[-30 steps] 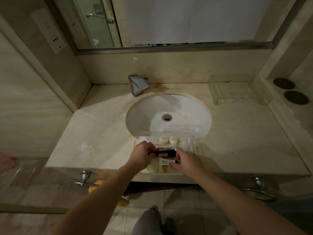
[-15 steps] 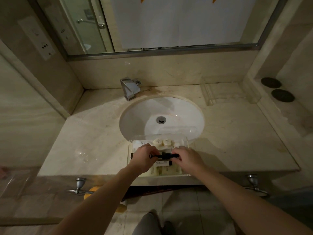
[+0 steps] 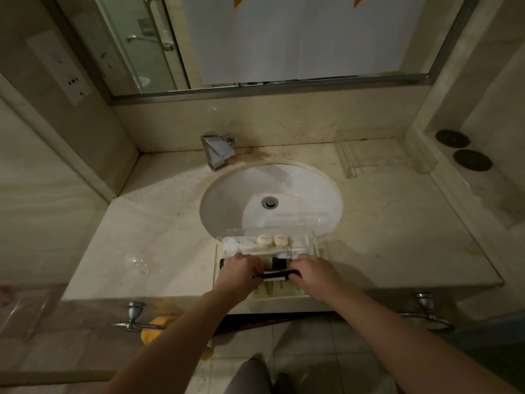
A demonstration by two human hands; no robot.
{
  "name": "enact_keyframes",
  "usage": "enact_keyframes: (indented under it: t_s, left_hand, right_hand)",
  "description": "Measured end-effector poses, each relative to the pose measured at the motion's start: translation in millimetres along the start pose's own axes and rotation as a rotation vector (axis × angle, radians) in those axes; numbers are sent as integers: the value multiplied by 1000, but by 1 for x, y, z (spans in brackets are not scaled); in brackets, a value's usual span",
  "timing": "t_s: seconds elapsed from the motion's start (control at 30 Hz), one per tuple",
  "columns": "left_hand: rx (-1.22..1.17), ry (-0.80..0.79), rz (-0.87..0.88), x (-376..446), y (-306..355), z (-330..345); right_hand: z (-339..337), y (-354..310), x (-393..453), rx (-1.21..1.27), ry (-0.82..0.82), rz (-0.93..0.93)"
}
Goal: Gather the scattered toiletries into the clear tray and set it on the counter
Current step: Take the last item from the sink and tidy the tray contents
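1. Head view, lower centre of the frame: both hands now hold a black-and-white stick (image 3: 275, 275) lower in the tray (image 3: 265, 232) than half a second ago, nearer the counter's (image 3: 397, 240) front edge.
2. Left hand (image 3: 238, 275) pinches the stick's left end with curled fingers; right hand (image 3: 315, 275) pinches the right end the same way.
3. Tray sits on the counter at its front edge, its far wall overlapping the sink (image 3: 271, 194) rim; two round caps (image 3: 272, 240) stay at the back as before.
4. Bare counter lies left and right of the tray; a second clear tray (image 3: 383, 157) stands at upper right, the faucet (image 3: 217, 149) above the sink.
5. Packets in the tray carry small print, too small to read.
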State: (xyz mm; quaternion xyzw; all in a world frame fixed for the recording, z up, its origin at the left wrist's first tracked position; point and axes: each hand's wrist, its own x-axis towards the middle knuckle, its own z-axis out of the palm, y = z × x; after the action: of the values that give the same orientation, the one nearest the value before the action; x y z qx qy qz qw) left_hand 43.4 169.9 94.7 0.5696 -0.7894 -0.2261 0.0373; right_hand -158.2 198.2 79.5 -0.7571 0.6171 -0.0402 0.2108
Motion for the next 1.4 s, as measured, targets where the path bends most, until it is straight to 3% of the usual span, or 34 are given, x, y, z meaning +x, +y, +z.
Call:
enact_keyframes:
  t_s: [0.53,0.77,0.9,1.07,1.4]
  left_hand:
    - [-37,50,-41,3,-6,11]
    - [-136,70,-75,2,-9,6]
    - [-171,175,-107,2,-16,0]
    - [-207,315,-295,1,-32,-10]
    - [-145,239,-336,-3,-40,-7]
  right_hand:
    - [7,1,1,-21,40,32]
    - [6,3,-2,93,94,56]
    - [5,5,-2,141,157,88]
    - [6,7,0,124,156,77]
    - [5,6,1,118,124,24]
